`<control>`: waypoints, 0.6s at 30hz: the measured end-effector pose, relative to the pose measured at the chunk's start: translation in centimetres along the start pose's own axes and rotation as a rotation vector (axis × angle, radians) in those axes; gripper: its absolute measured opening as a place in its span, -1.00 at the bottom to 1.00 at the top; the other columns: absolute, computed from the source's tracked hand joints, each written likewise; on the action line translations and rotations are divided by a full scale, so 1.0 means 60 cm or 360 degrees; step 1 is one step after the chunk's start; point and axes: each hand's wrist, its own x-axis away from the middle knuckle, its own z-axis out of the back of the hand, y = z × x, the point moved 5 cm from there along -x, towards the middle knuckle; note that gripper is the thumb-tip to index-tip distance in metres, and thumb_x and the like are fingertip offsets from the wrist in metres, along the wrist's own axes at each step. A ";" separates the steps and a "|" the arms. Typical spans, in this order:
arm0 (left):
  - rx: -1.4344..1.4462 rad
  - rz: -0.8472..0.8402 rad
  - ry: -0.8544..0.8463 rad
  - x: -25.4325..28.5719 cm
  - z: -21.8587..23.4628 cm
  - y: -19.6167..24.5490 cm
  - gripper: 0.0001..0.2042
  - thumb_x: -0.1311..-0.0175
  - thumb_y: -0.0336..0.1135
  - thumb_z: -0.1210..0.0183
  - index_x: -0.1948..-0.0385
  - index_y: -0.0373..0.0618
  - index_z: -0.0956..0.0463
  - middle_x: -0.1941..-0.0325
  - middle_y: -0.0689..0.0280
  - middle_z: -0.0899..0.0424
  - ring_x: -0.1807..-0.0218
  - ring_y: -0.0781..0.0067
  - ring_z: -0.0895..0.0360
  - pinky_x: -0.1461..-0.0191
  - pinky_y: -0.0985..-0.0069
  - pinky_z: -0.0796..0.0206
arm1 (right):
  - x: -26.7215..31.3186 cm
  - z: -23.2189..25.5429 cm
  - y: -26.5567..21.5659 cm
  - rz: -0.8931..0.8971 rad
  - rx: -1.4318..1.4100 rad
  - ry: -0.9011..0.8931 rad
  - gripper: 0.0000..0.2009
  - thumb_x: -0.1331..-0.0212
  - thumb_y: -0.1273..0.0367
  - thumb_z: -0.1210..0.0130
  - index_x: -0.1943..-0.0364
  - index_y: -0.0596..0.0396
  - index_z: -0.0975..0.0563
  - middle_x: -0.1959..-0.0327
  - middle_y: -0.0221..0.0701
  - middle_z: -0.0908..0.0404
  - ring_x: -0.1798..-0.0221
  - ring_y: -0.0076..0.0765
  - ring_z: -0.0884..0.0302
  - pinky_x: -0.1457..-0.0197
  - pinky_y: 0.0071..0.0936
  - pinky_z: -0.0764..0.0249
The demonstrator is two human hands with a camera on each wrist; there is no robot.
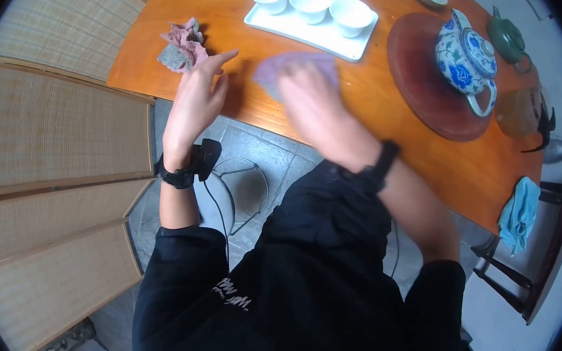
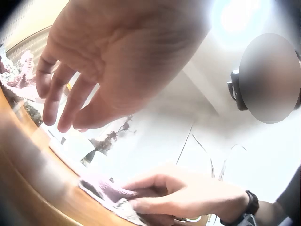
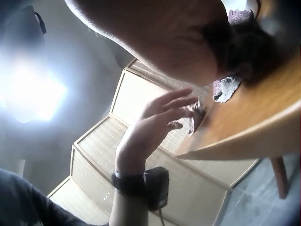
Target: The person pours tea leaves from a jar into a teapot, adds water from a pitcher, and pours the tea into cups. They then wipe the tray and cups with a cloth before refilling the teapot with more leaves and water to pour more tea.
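My right hand (image 1: 314,108) grips a purple and grey cloth (image 1: 330,68) on the wooden table, near its front edge. In the left wrist view, the thumb and fingers of that hand pinch the bunched cloth (image 2: 101,189). Slightly blurred in the head view, it covers part of the cloth. Over the table's front edge at the left, my left hand (image 1: 195,103) is held in the air with its fingers loosely extended and nothing in them. Just beyond its fingers lies a crumpled pink and grey cloth (image 1: 185,44).
Behind the purple cloth, a white tray (image 1: 355,51) bears three white cups (image 1: 310,4). A blue-and-white teapot (image 1: 467,57) stands on a round red-brown board (image 1: 411,86). Further right are a green teapot (image 1: 506,39), a glass pot (image 1: 518,114) and a light-blue cloth (image 1: 520,211). A folding screen (image 1: 63,121) borders the left.
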 end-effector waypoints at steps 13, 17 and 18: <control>0.0040 -0.0293 -0.0061 0.004 -0.012 0.039 -0.67 -0.21 -0.55 -0.01 -0.03 -0.24 -0.48 0.14 -0.04 -0.58 0.12 -0.09 -0.52 0.00 0.24 -0.36 | 0.144 0.092 0.090 -0.0549 -0.0007 0.0106 -0.71 0.03 0.63 0.01 0.16 0.32 -0.56 0.22 -0.06 -0.49 0.13 0.10 -0.49 0.01 -0.11 -0.43; 0.0220 0.0008 0.0032 0.074 -0.003 0.039 -0.71 -0.21 -0.55 -0.05 0.01 -0.23 -0.52 0.19 0.02 -0.61 0.16 0.11 -0.60 0.11 0.34 -0.40 | 0.097 0.053 0.067 -0.0545 -0.0022 -0.0022 -0.77 -0.01 0.58 -0.04 0.19 0.28 -0.54 0.17 -0.06 -0.44 0.16 -0.02 -0.56 0.21 -0.15 -0.53; 0.0234 0.0049 0.0071 0.089 0.000 0.036 -0.70 -0.19 -0.56 -0.05 0.01 -0.23 -0.52 0.15 0.03 -0.62 0.13 0.08 -0.59 0.07 0.33 -0.40 | 0.078 0.034 0.042 -0.0466 -0.0099 0.0000 -0.78 -0.01 0.58 -0.05 0.20 0.27 -0.54 0.18 -0.07 -0.43 0.19 -0.04 -0.57 0.24 -0.15 -0.54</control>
